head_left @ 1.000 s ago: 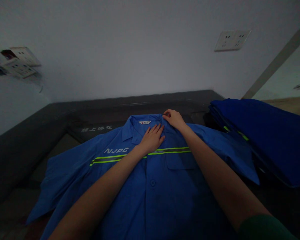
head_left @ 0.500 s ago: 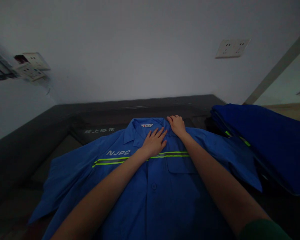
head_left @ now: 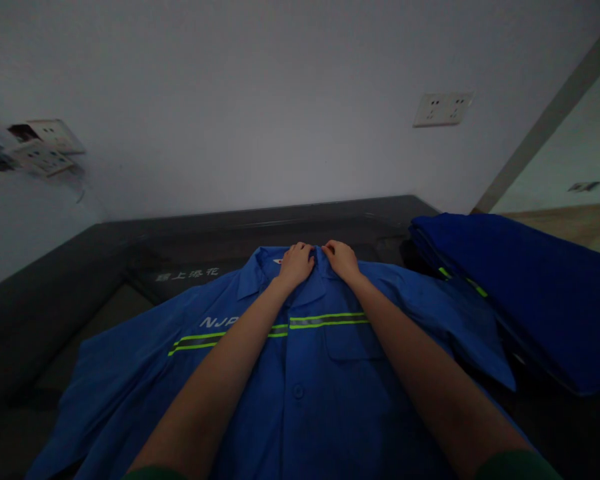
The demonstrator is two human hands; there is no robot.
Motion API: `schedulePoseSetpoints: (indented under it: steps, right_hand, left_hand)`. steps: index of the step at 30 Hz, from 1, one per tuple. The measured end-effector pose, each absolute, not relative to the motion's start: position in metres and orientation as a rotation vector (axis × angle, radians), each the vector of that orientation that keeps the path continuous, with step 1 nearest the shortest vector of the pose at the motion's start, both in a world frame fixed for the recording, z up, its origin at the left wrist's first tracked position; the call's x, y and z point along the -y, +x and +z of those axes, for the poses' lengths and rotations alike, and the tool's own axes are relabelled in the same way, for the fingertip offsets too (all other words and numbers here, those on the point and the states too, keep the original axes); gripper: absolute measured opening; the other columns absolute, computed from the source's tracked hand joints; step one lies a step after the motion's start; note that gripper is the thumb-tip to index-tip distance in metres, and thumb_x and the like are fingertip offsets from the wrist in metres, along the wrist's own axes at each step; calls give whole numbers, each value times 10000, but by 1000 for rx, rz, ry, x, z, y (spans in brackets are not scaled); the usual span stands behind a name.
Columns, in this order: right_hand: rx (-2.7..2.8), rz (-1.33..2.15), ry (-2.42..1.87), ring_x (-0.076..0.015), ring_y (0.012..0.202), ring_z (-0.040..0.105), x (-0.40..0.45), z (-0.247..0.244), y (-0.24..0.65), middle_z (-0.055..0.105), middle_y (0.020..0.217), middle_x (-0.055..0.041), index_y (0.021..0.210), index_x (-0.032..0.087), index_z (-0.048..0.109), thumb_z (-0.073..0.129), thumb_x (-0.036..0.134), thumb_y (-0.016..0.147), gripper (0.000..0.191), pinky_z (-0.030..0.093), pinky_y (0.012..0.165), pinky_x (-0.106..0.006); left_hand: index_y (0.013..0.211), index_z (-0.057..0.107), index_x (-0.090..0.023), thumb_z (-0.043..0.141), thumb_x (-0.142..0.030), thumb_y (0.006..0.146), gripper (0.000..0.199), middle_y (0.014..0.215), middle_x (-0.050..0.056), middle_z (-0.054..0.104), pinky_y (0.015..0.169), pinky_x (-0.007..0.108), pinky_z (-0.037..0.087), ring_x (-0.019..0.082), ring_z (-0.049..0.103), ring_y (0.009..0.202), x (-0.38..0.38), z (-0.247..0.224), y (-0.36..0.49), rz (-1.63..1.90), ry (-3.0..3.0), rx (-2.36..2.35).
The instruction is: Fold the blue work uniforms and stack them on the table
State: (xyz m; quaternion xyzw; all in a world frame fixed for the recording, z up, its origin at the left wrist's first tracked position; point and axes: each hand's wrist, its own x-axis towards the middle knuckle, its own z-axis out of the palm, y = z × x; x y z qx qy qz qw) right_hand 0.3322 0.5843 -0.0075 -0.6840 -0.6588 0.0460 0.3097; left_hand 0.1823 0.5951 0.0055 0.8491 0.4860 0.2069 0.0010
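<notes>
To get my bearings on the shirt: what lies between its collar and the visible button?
In the head view, a green-edged stripe crosses the shirt between the collar and the button.

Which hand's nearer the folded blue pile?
Right. The right hand is at the shirt collar, left of the folded blue pile and apart from it; the left hand is at the collar too, farther left.

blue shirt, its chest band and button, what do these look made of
Shirt: matt woven cloth, perhaps a cotton blend, going by its soft creases. Chest band: possibly reflective tape, grey between yellow-green edges. Button: probably plastic, a small round disc; finish unclear.
</notes>
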Motion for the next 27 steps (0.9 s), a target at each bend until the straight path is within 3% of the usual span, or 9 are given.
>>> schedulePoseSetpoints:
  steps: [4,8,13,17,22,27]
  right_hand:
    - [1669,213,-1751,-182,948,637,-587,-4,336,710,1017,-83,1029,182,666,449,241,937,243,444,815,-275]
    - [1515,267,-1762,-182,889,654,-590,4,347,716,927,-81,939,179,686,493,222,897,202,464,791,-278]
    - [1346,739,-1793,-147,510,598,-587,13,358,606,539,-18,786,155,649,572,199,845,107,498,612,-279]
    - [1279,845,-1684,-86,459,529,-581,14,349,615,617,7,909,161,620,571,175,842,84,468,512,-219]
    - [1157,961,-1541,-76,463,492,-582,10,337,590,620,37,1060,165,600,653,120,749,319,413,478,-199]
    - [1122,998,-1399,-94,546,550,-585,8,337,609,650,32,941,149,634,712,70,643,318,470,574,-226]
  left_hand:
    - [1066,623,-215,488,-213,894,219,1148,88,591,902,408,441,268,514,1107,-608,0,186,686,2559,-1617]
    - [1049,612,-232,494,-202,888,202,1153,82,586,898,417,431,269,497,1121,-610,-5,186,762,2568,-1595]
    - [1065,598,-230,503,-135,856,248,1167,70,585,931,403,418,244,498,1132,-608,-6,183,786,2624,-1479]
    - [1035,616,-197,511,-118,837,237,1122,67,614,965,354,417,215,537,1086,-612,-7,180,861,2639,-1332]
    - [1015,637,-163,491,-76,816,262,1080,79,630,980,322,420,198,553,1064,-616,-8,180,949,2589,-1268]
    - [987,652,-147,488,-53,797,268,1066,88,631,986,320,420,197,547,1062,-615,-7,180,1029,2592,-1252]
